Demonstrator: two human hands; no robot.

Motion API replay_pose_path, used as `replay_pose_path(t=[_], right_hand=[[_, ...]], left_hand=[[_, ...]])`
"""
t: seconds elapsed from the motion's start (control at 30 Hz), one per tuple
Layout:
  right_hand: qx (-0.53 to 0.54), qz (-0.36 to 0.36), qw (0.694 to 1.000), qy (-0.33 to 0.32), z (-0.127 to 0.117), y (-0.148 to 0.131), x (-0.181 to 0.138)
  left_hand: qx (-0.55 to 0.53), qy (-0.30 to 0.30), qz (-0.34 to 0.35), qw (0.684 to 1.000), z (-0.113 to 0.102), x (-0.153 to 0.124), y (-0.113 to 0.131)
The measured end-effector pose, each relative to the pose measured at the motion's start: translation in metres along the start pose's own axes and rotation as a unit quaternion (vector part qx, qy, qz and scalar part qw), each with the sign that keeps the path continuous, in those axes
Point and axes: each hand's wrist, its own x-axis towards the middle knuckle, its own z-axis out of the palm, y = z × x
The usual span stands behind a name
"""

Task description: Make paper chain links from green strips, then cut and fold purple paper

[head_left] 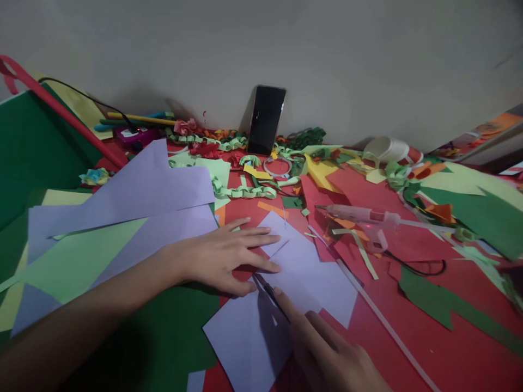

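A sheet of lilac paper (316,283) with angular edges lies in front of me, and a short dark line or slit shows near its upper part. My left hand (229,256) rests flat on it, fingers spread and palm down. In my right hand (322,343) is a slim dark pointed tool (267,288), its tip touching or just over the paper beside my left thumb. The index finger lies along the tool, and the fingers hide the rest of it, so its exact kind cannot be made out.
A pink glue gun (363,215) with its cord lies at right, near a long pale stick (384,321). More lilac sheets (163,185) lie at left. A phone (266,120) leans on the wall among paper chains and scraps. A white cup (386,148) lies on its side.
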Motion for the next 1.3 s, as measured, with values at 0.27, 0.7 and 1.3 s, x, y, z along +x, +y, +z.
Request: replay_pose_path(t=[0.27,0.7,1.3], right_hand=[[0.094,0.061,0.992,0.057,-0.007,0.002,0.005],[0.074,0.042,0.996,0.026,-0.002,0.0,0.004],[-0.067,-0.055,0.996,-0.012,-0.008,-0.008,0.002]], left_hand=[[0.0,0.002,0.002,1.0,-0.001,0.001,0.001],[0.01,-0.015,-0.009,1.0,-0.003,0.002,0.002],[0.014,-0.005,0.002,1.0,-0.002,0.001,0.001]])
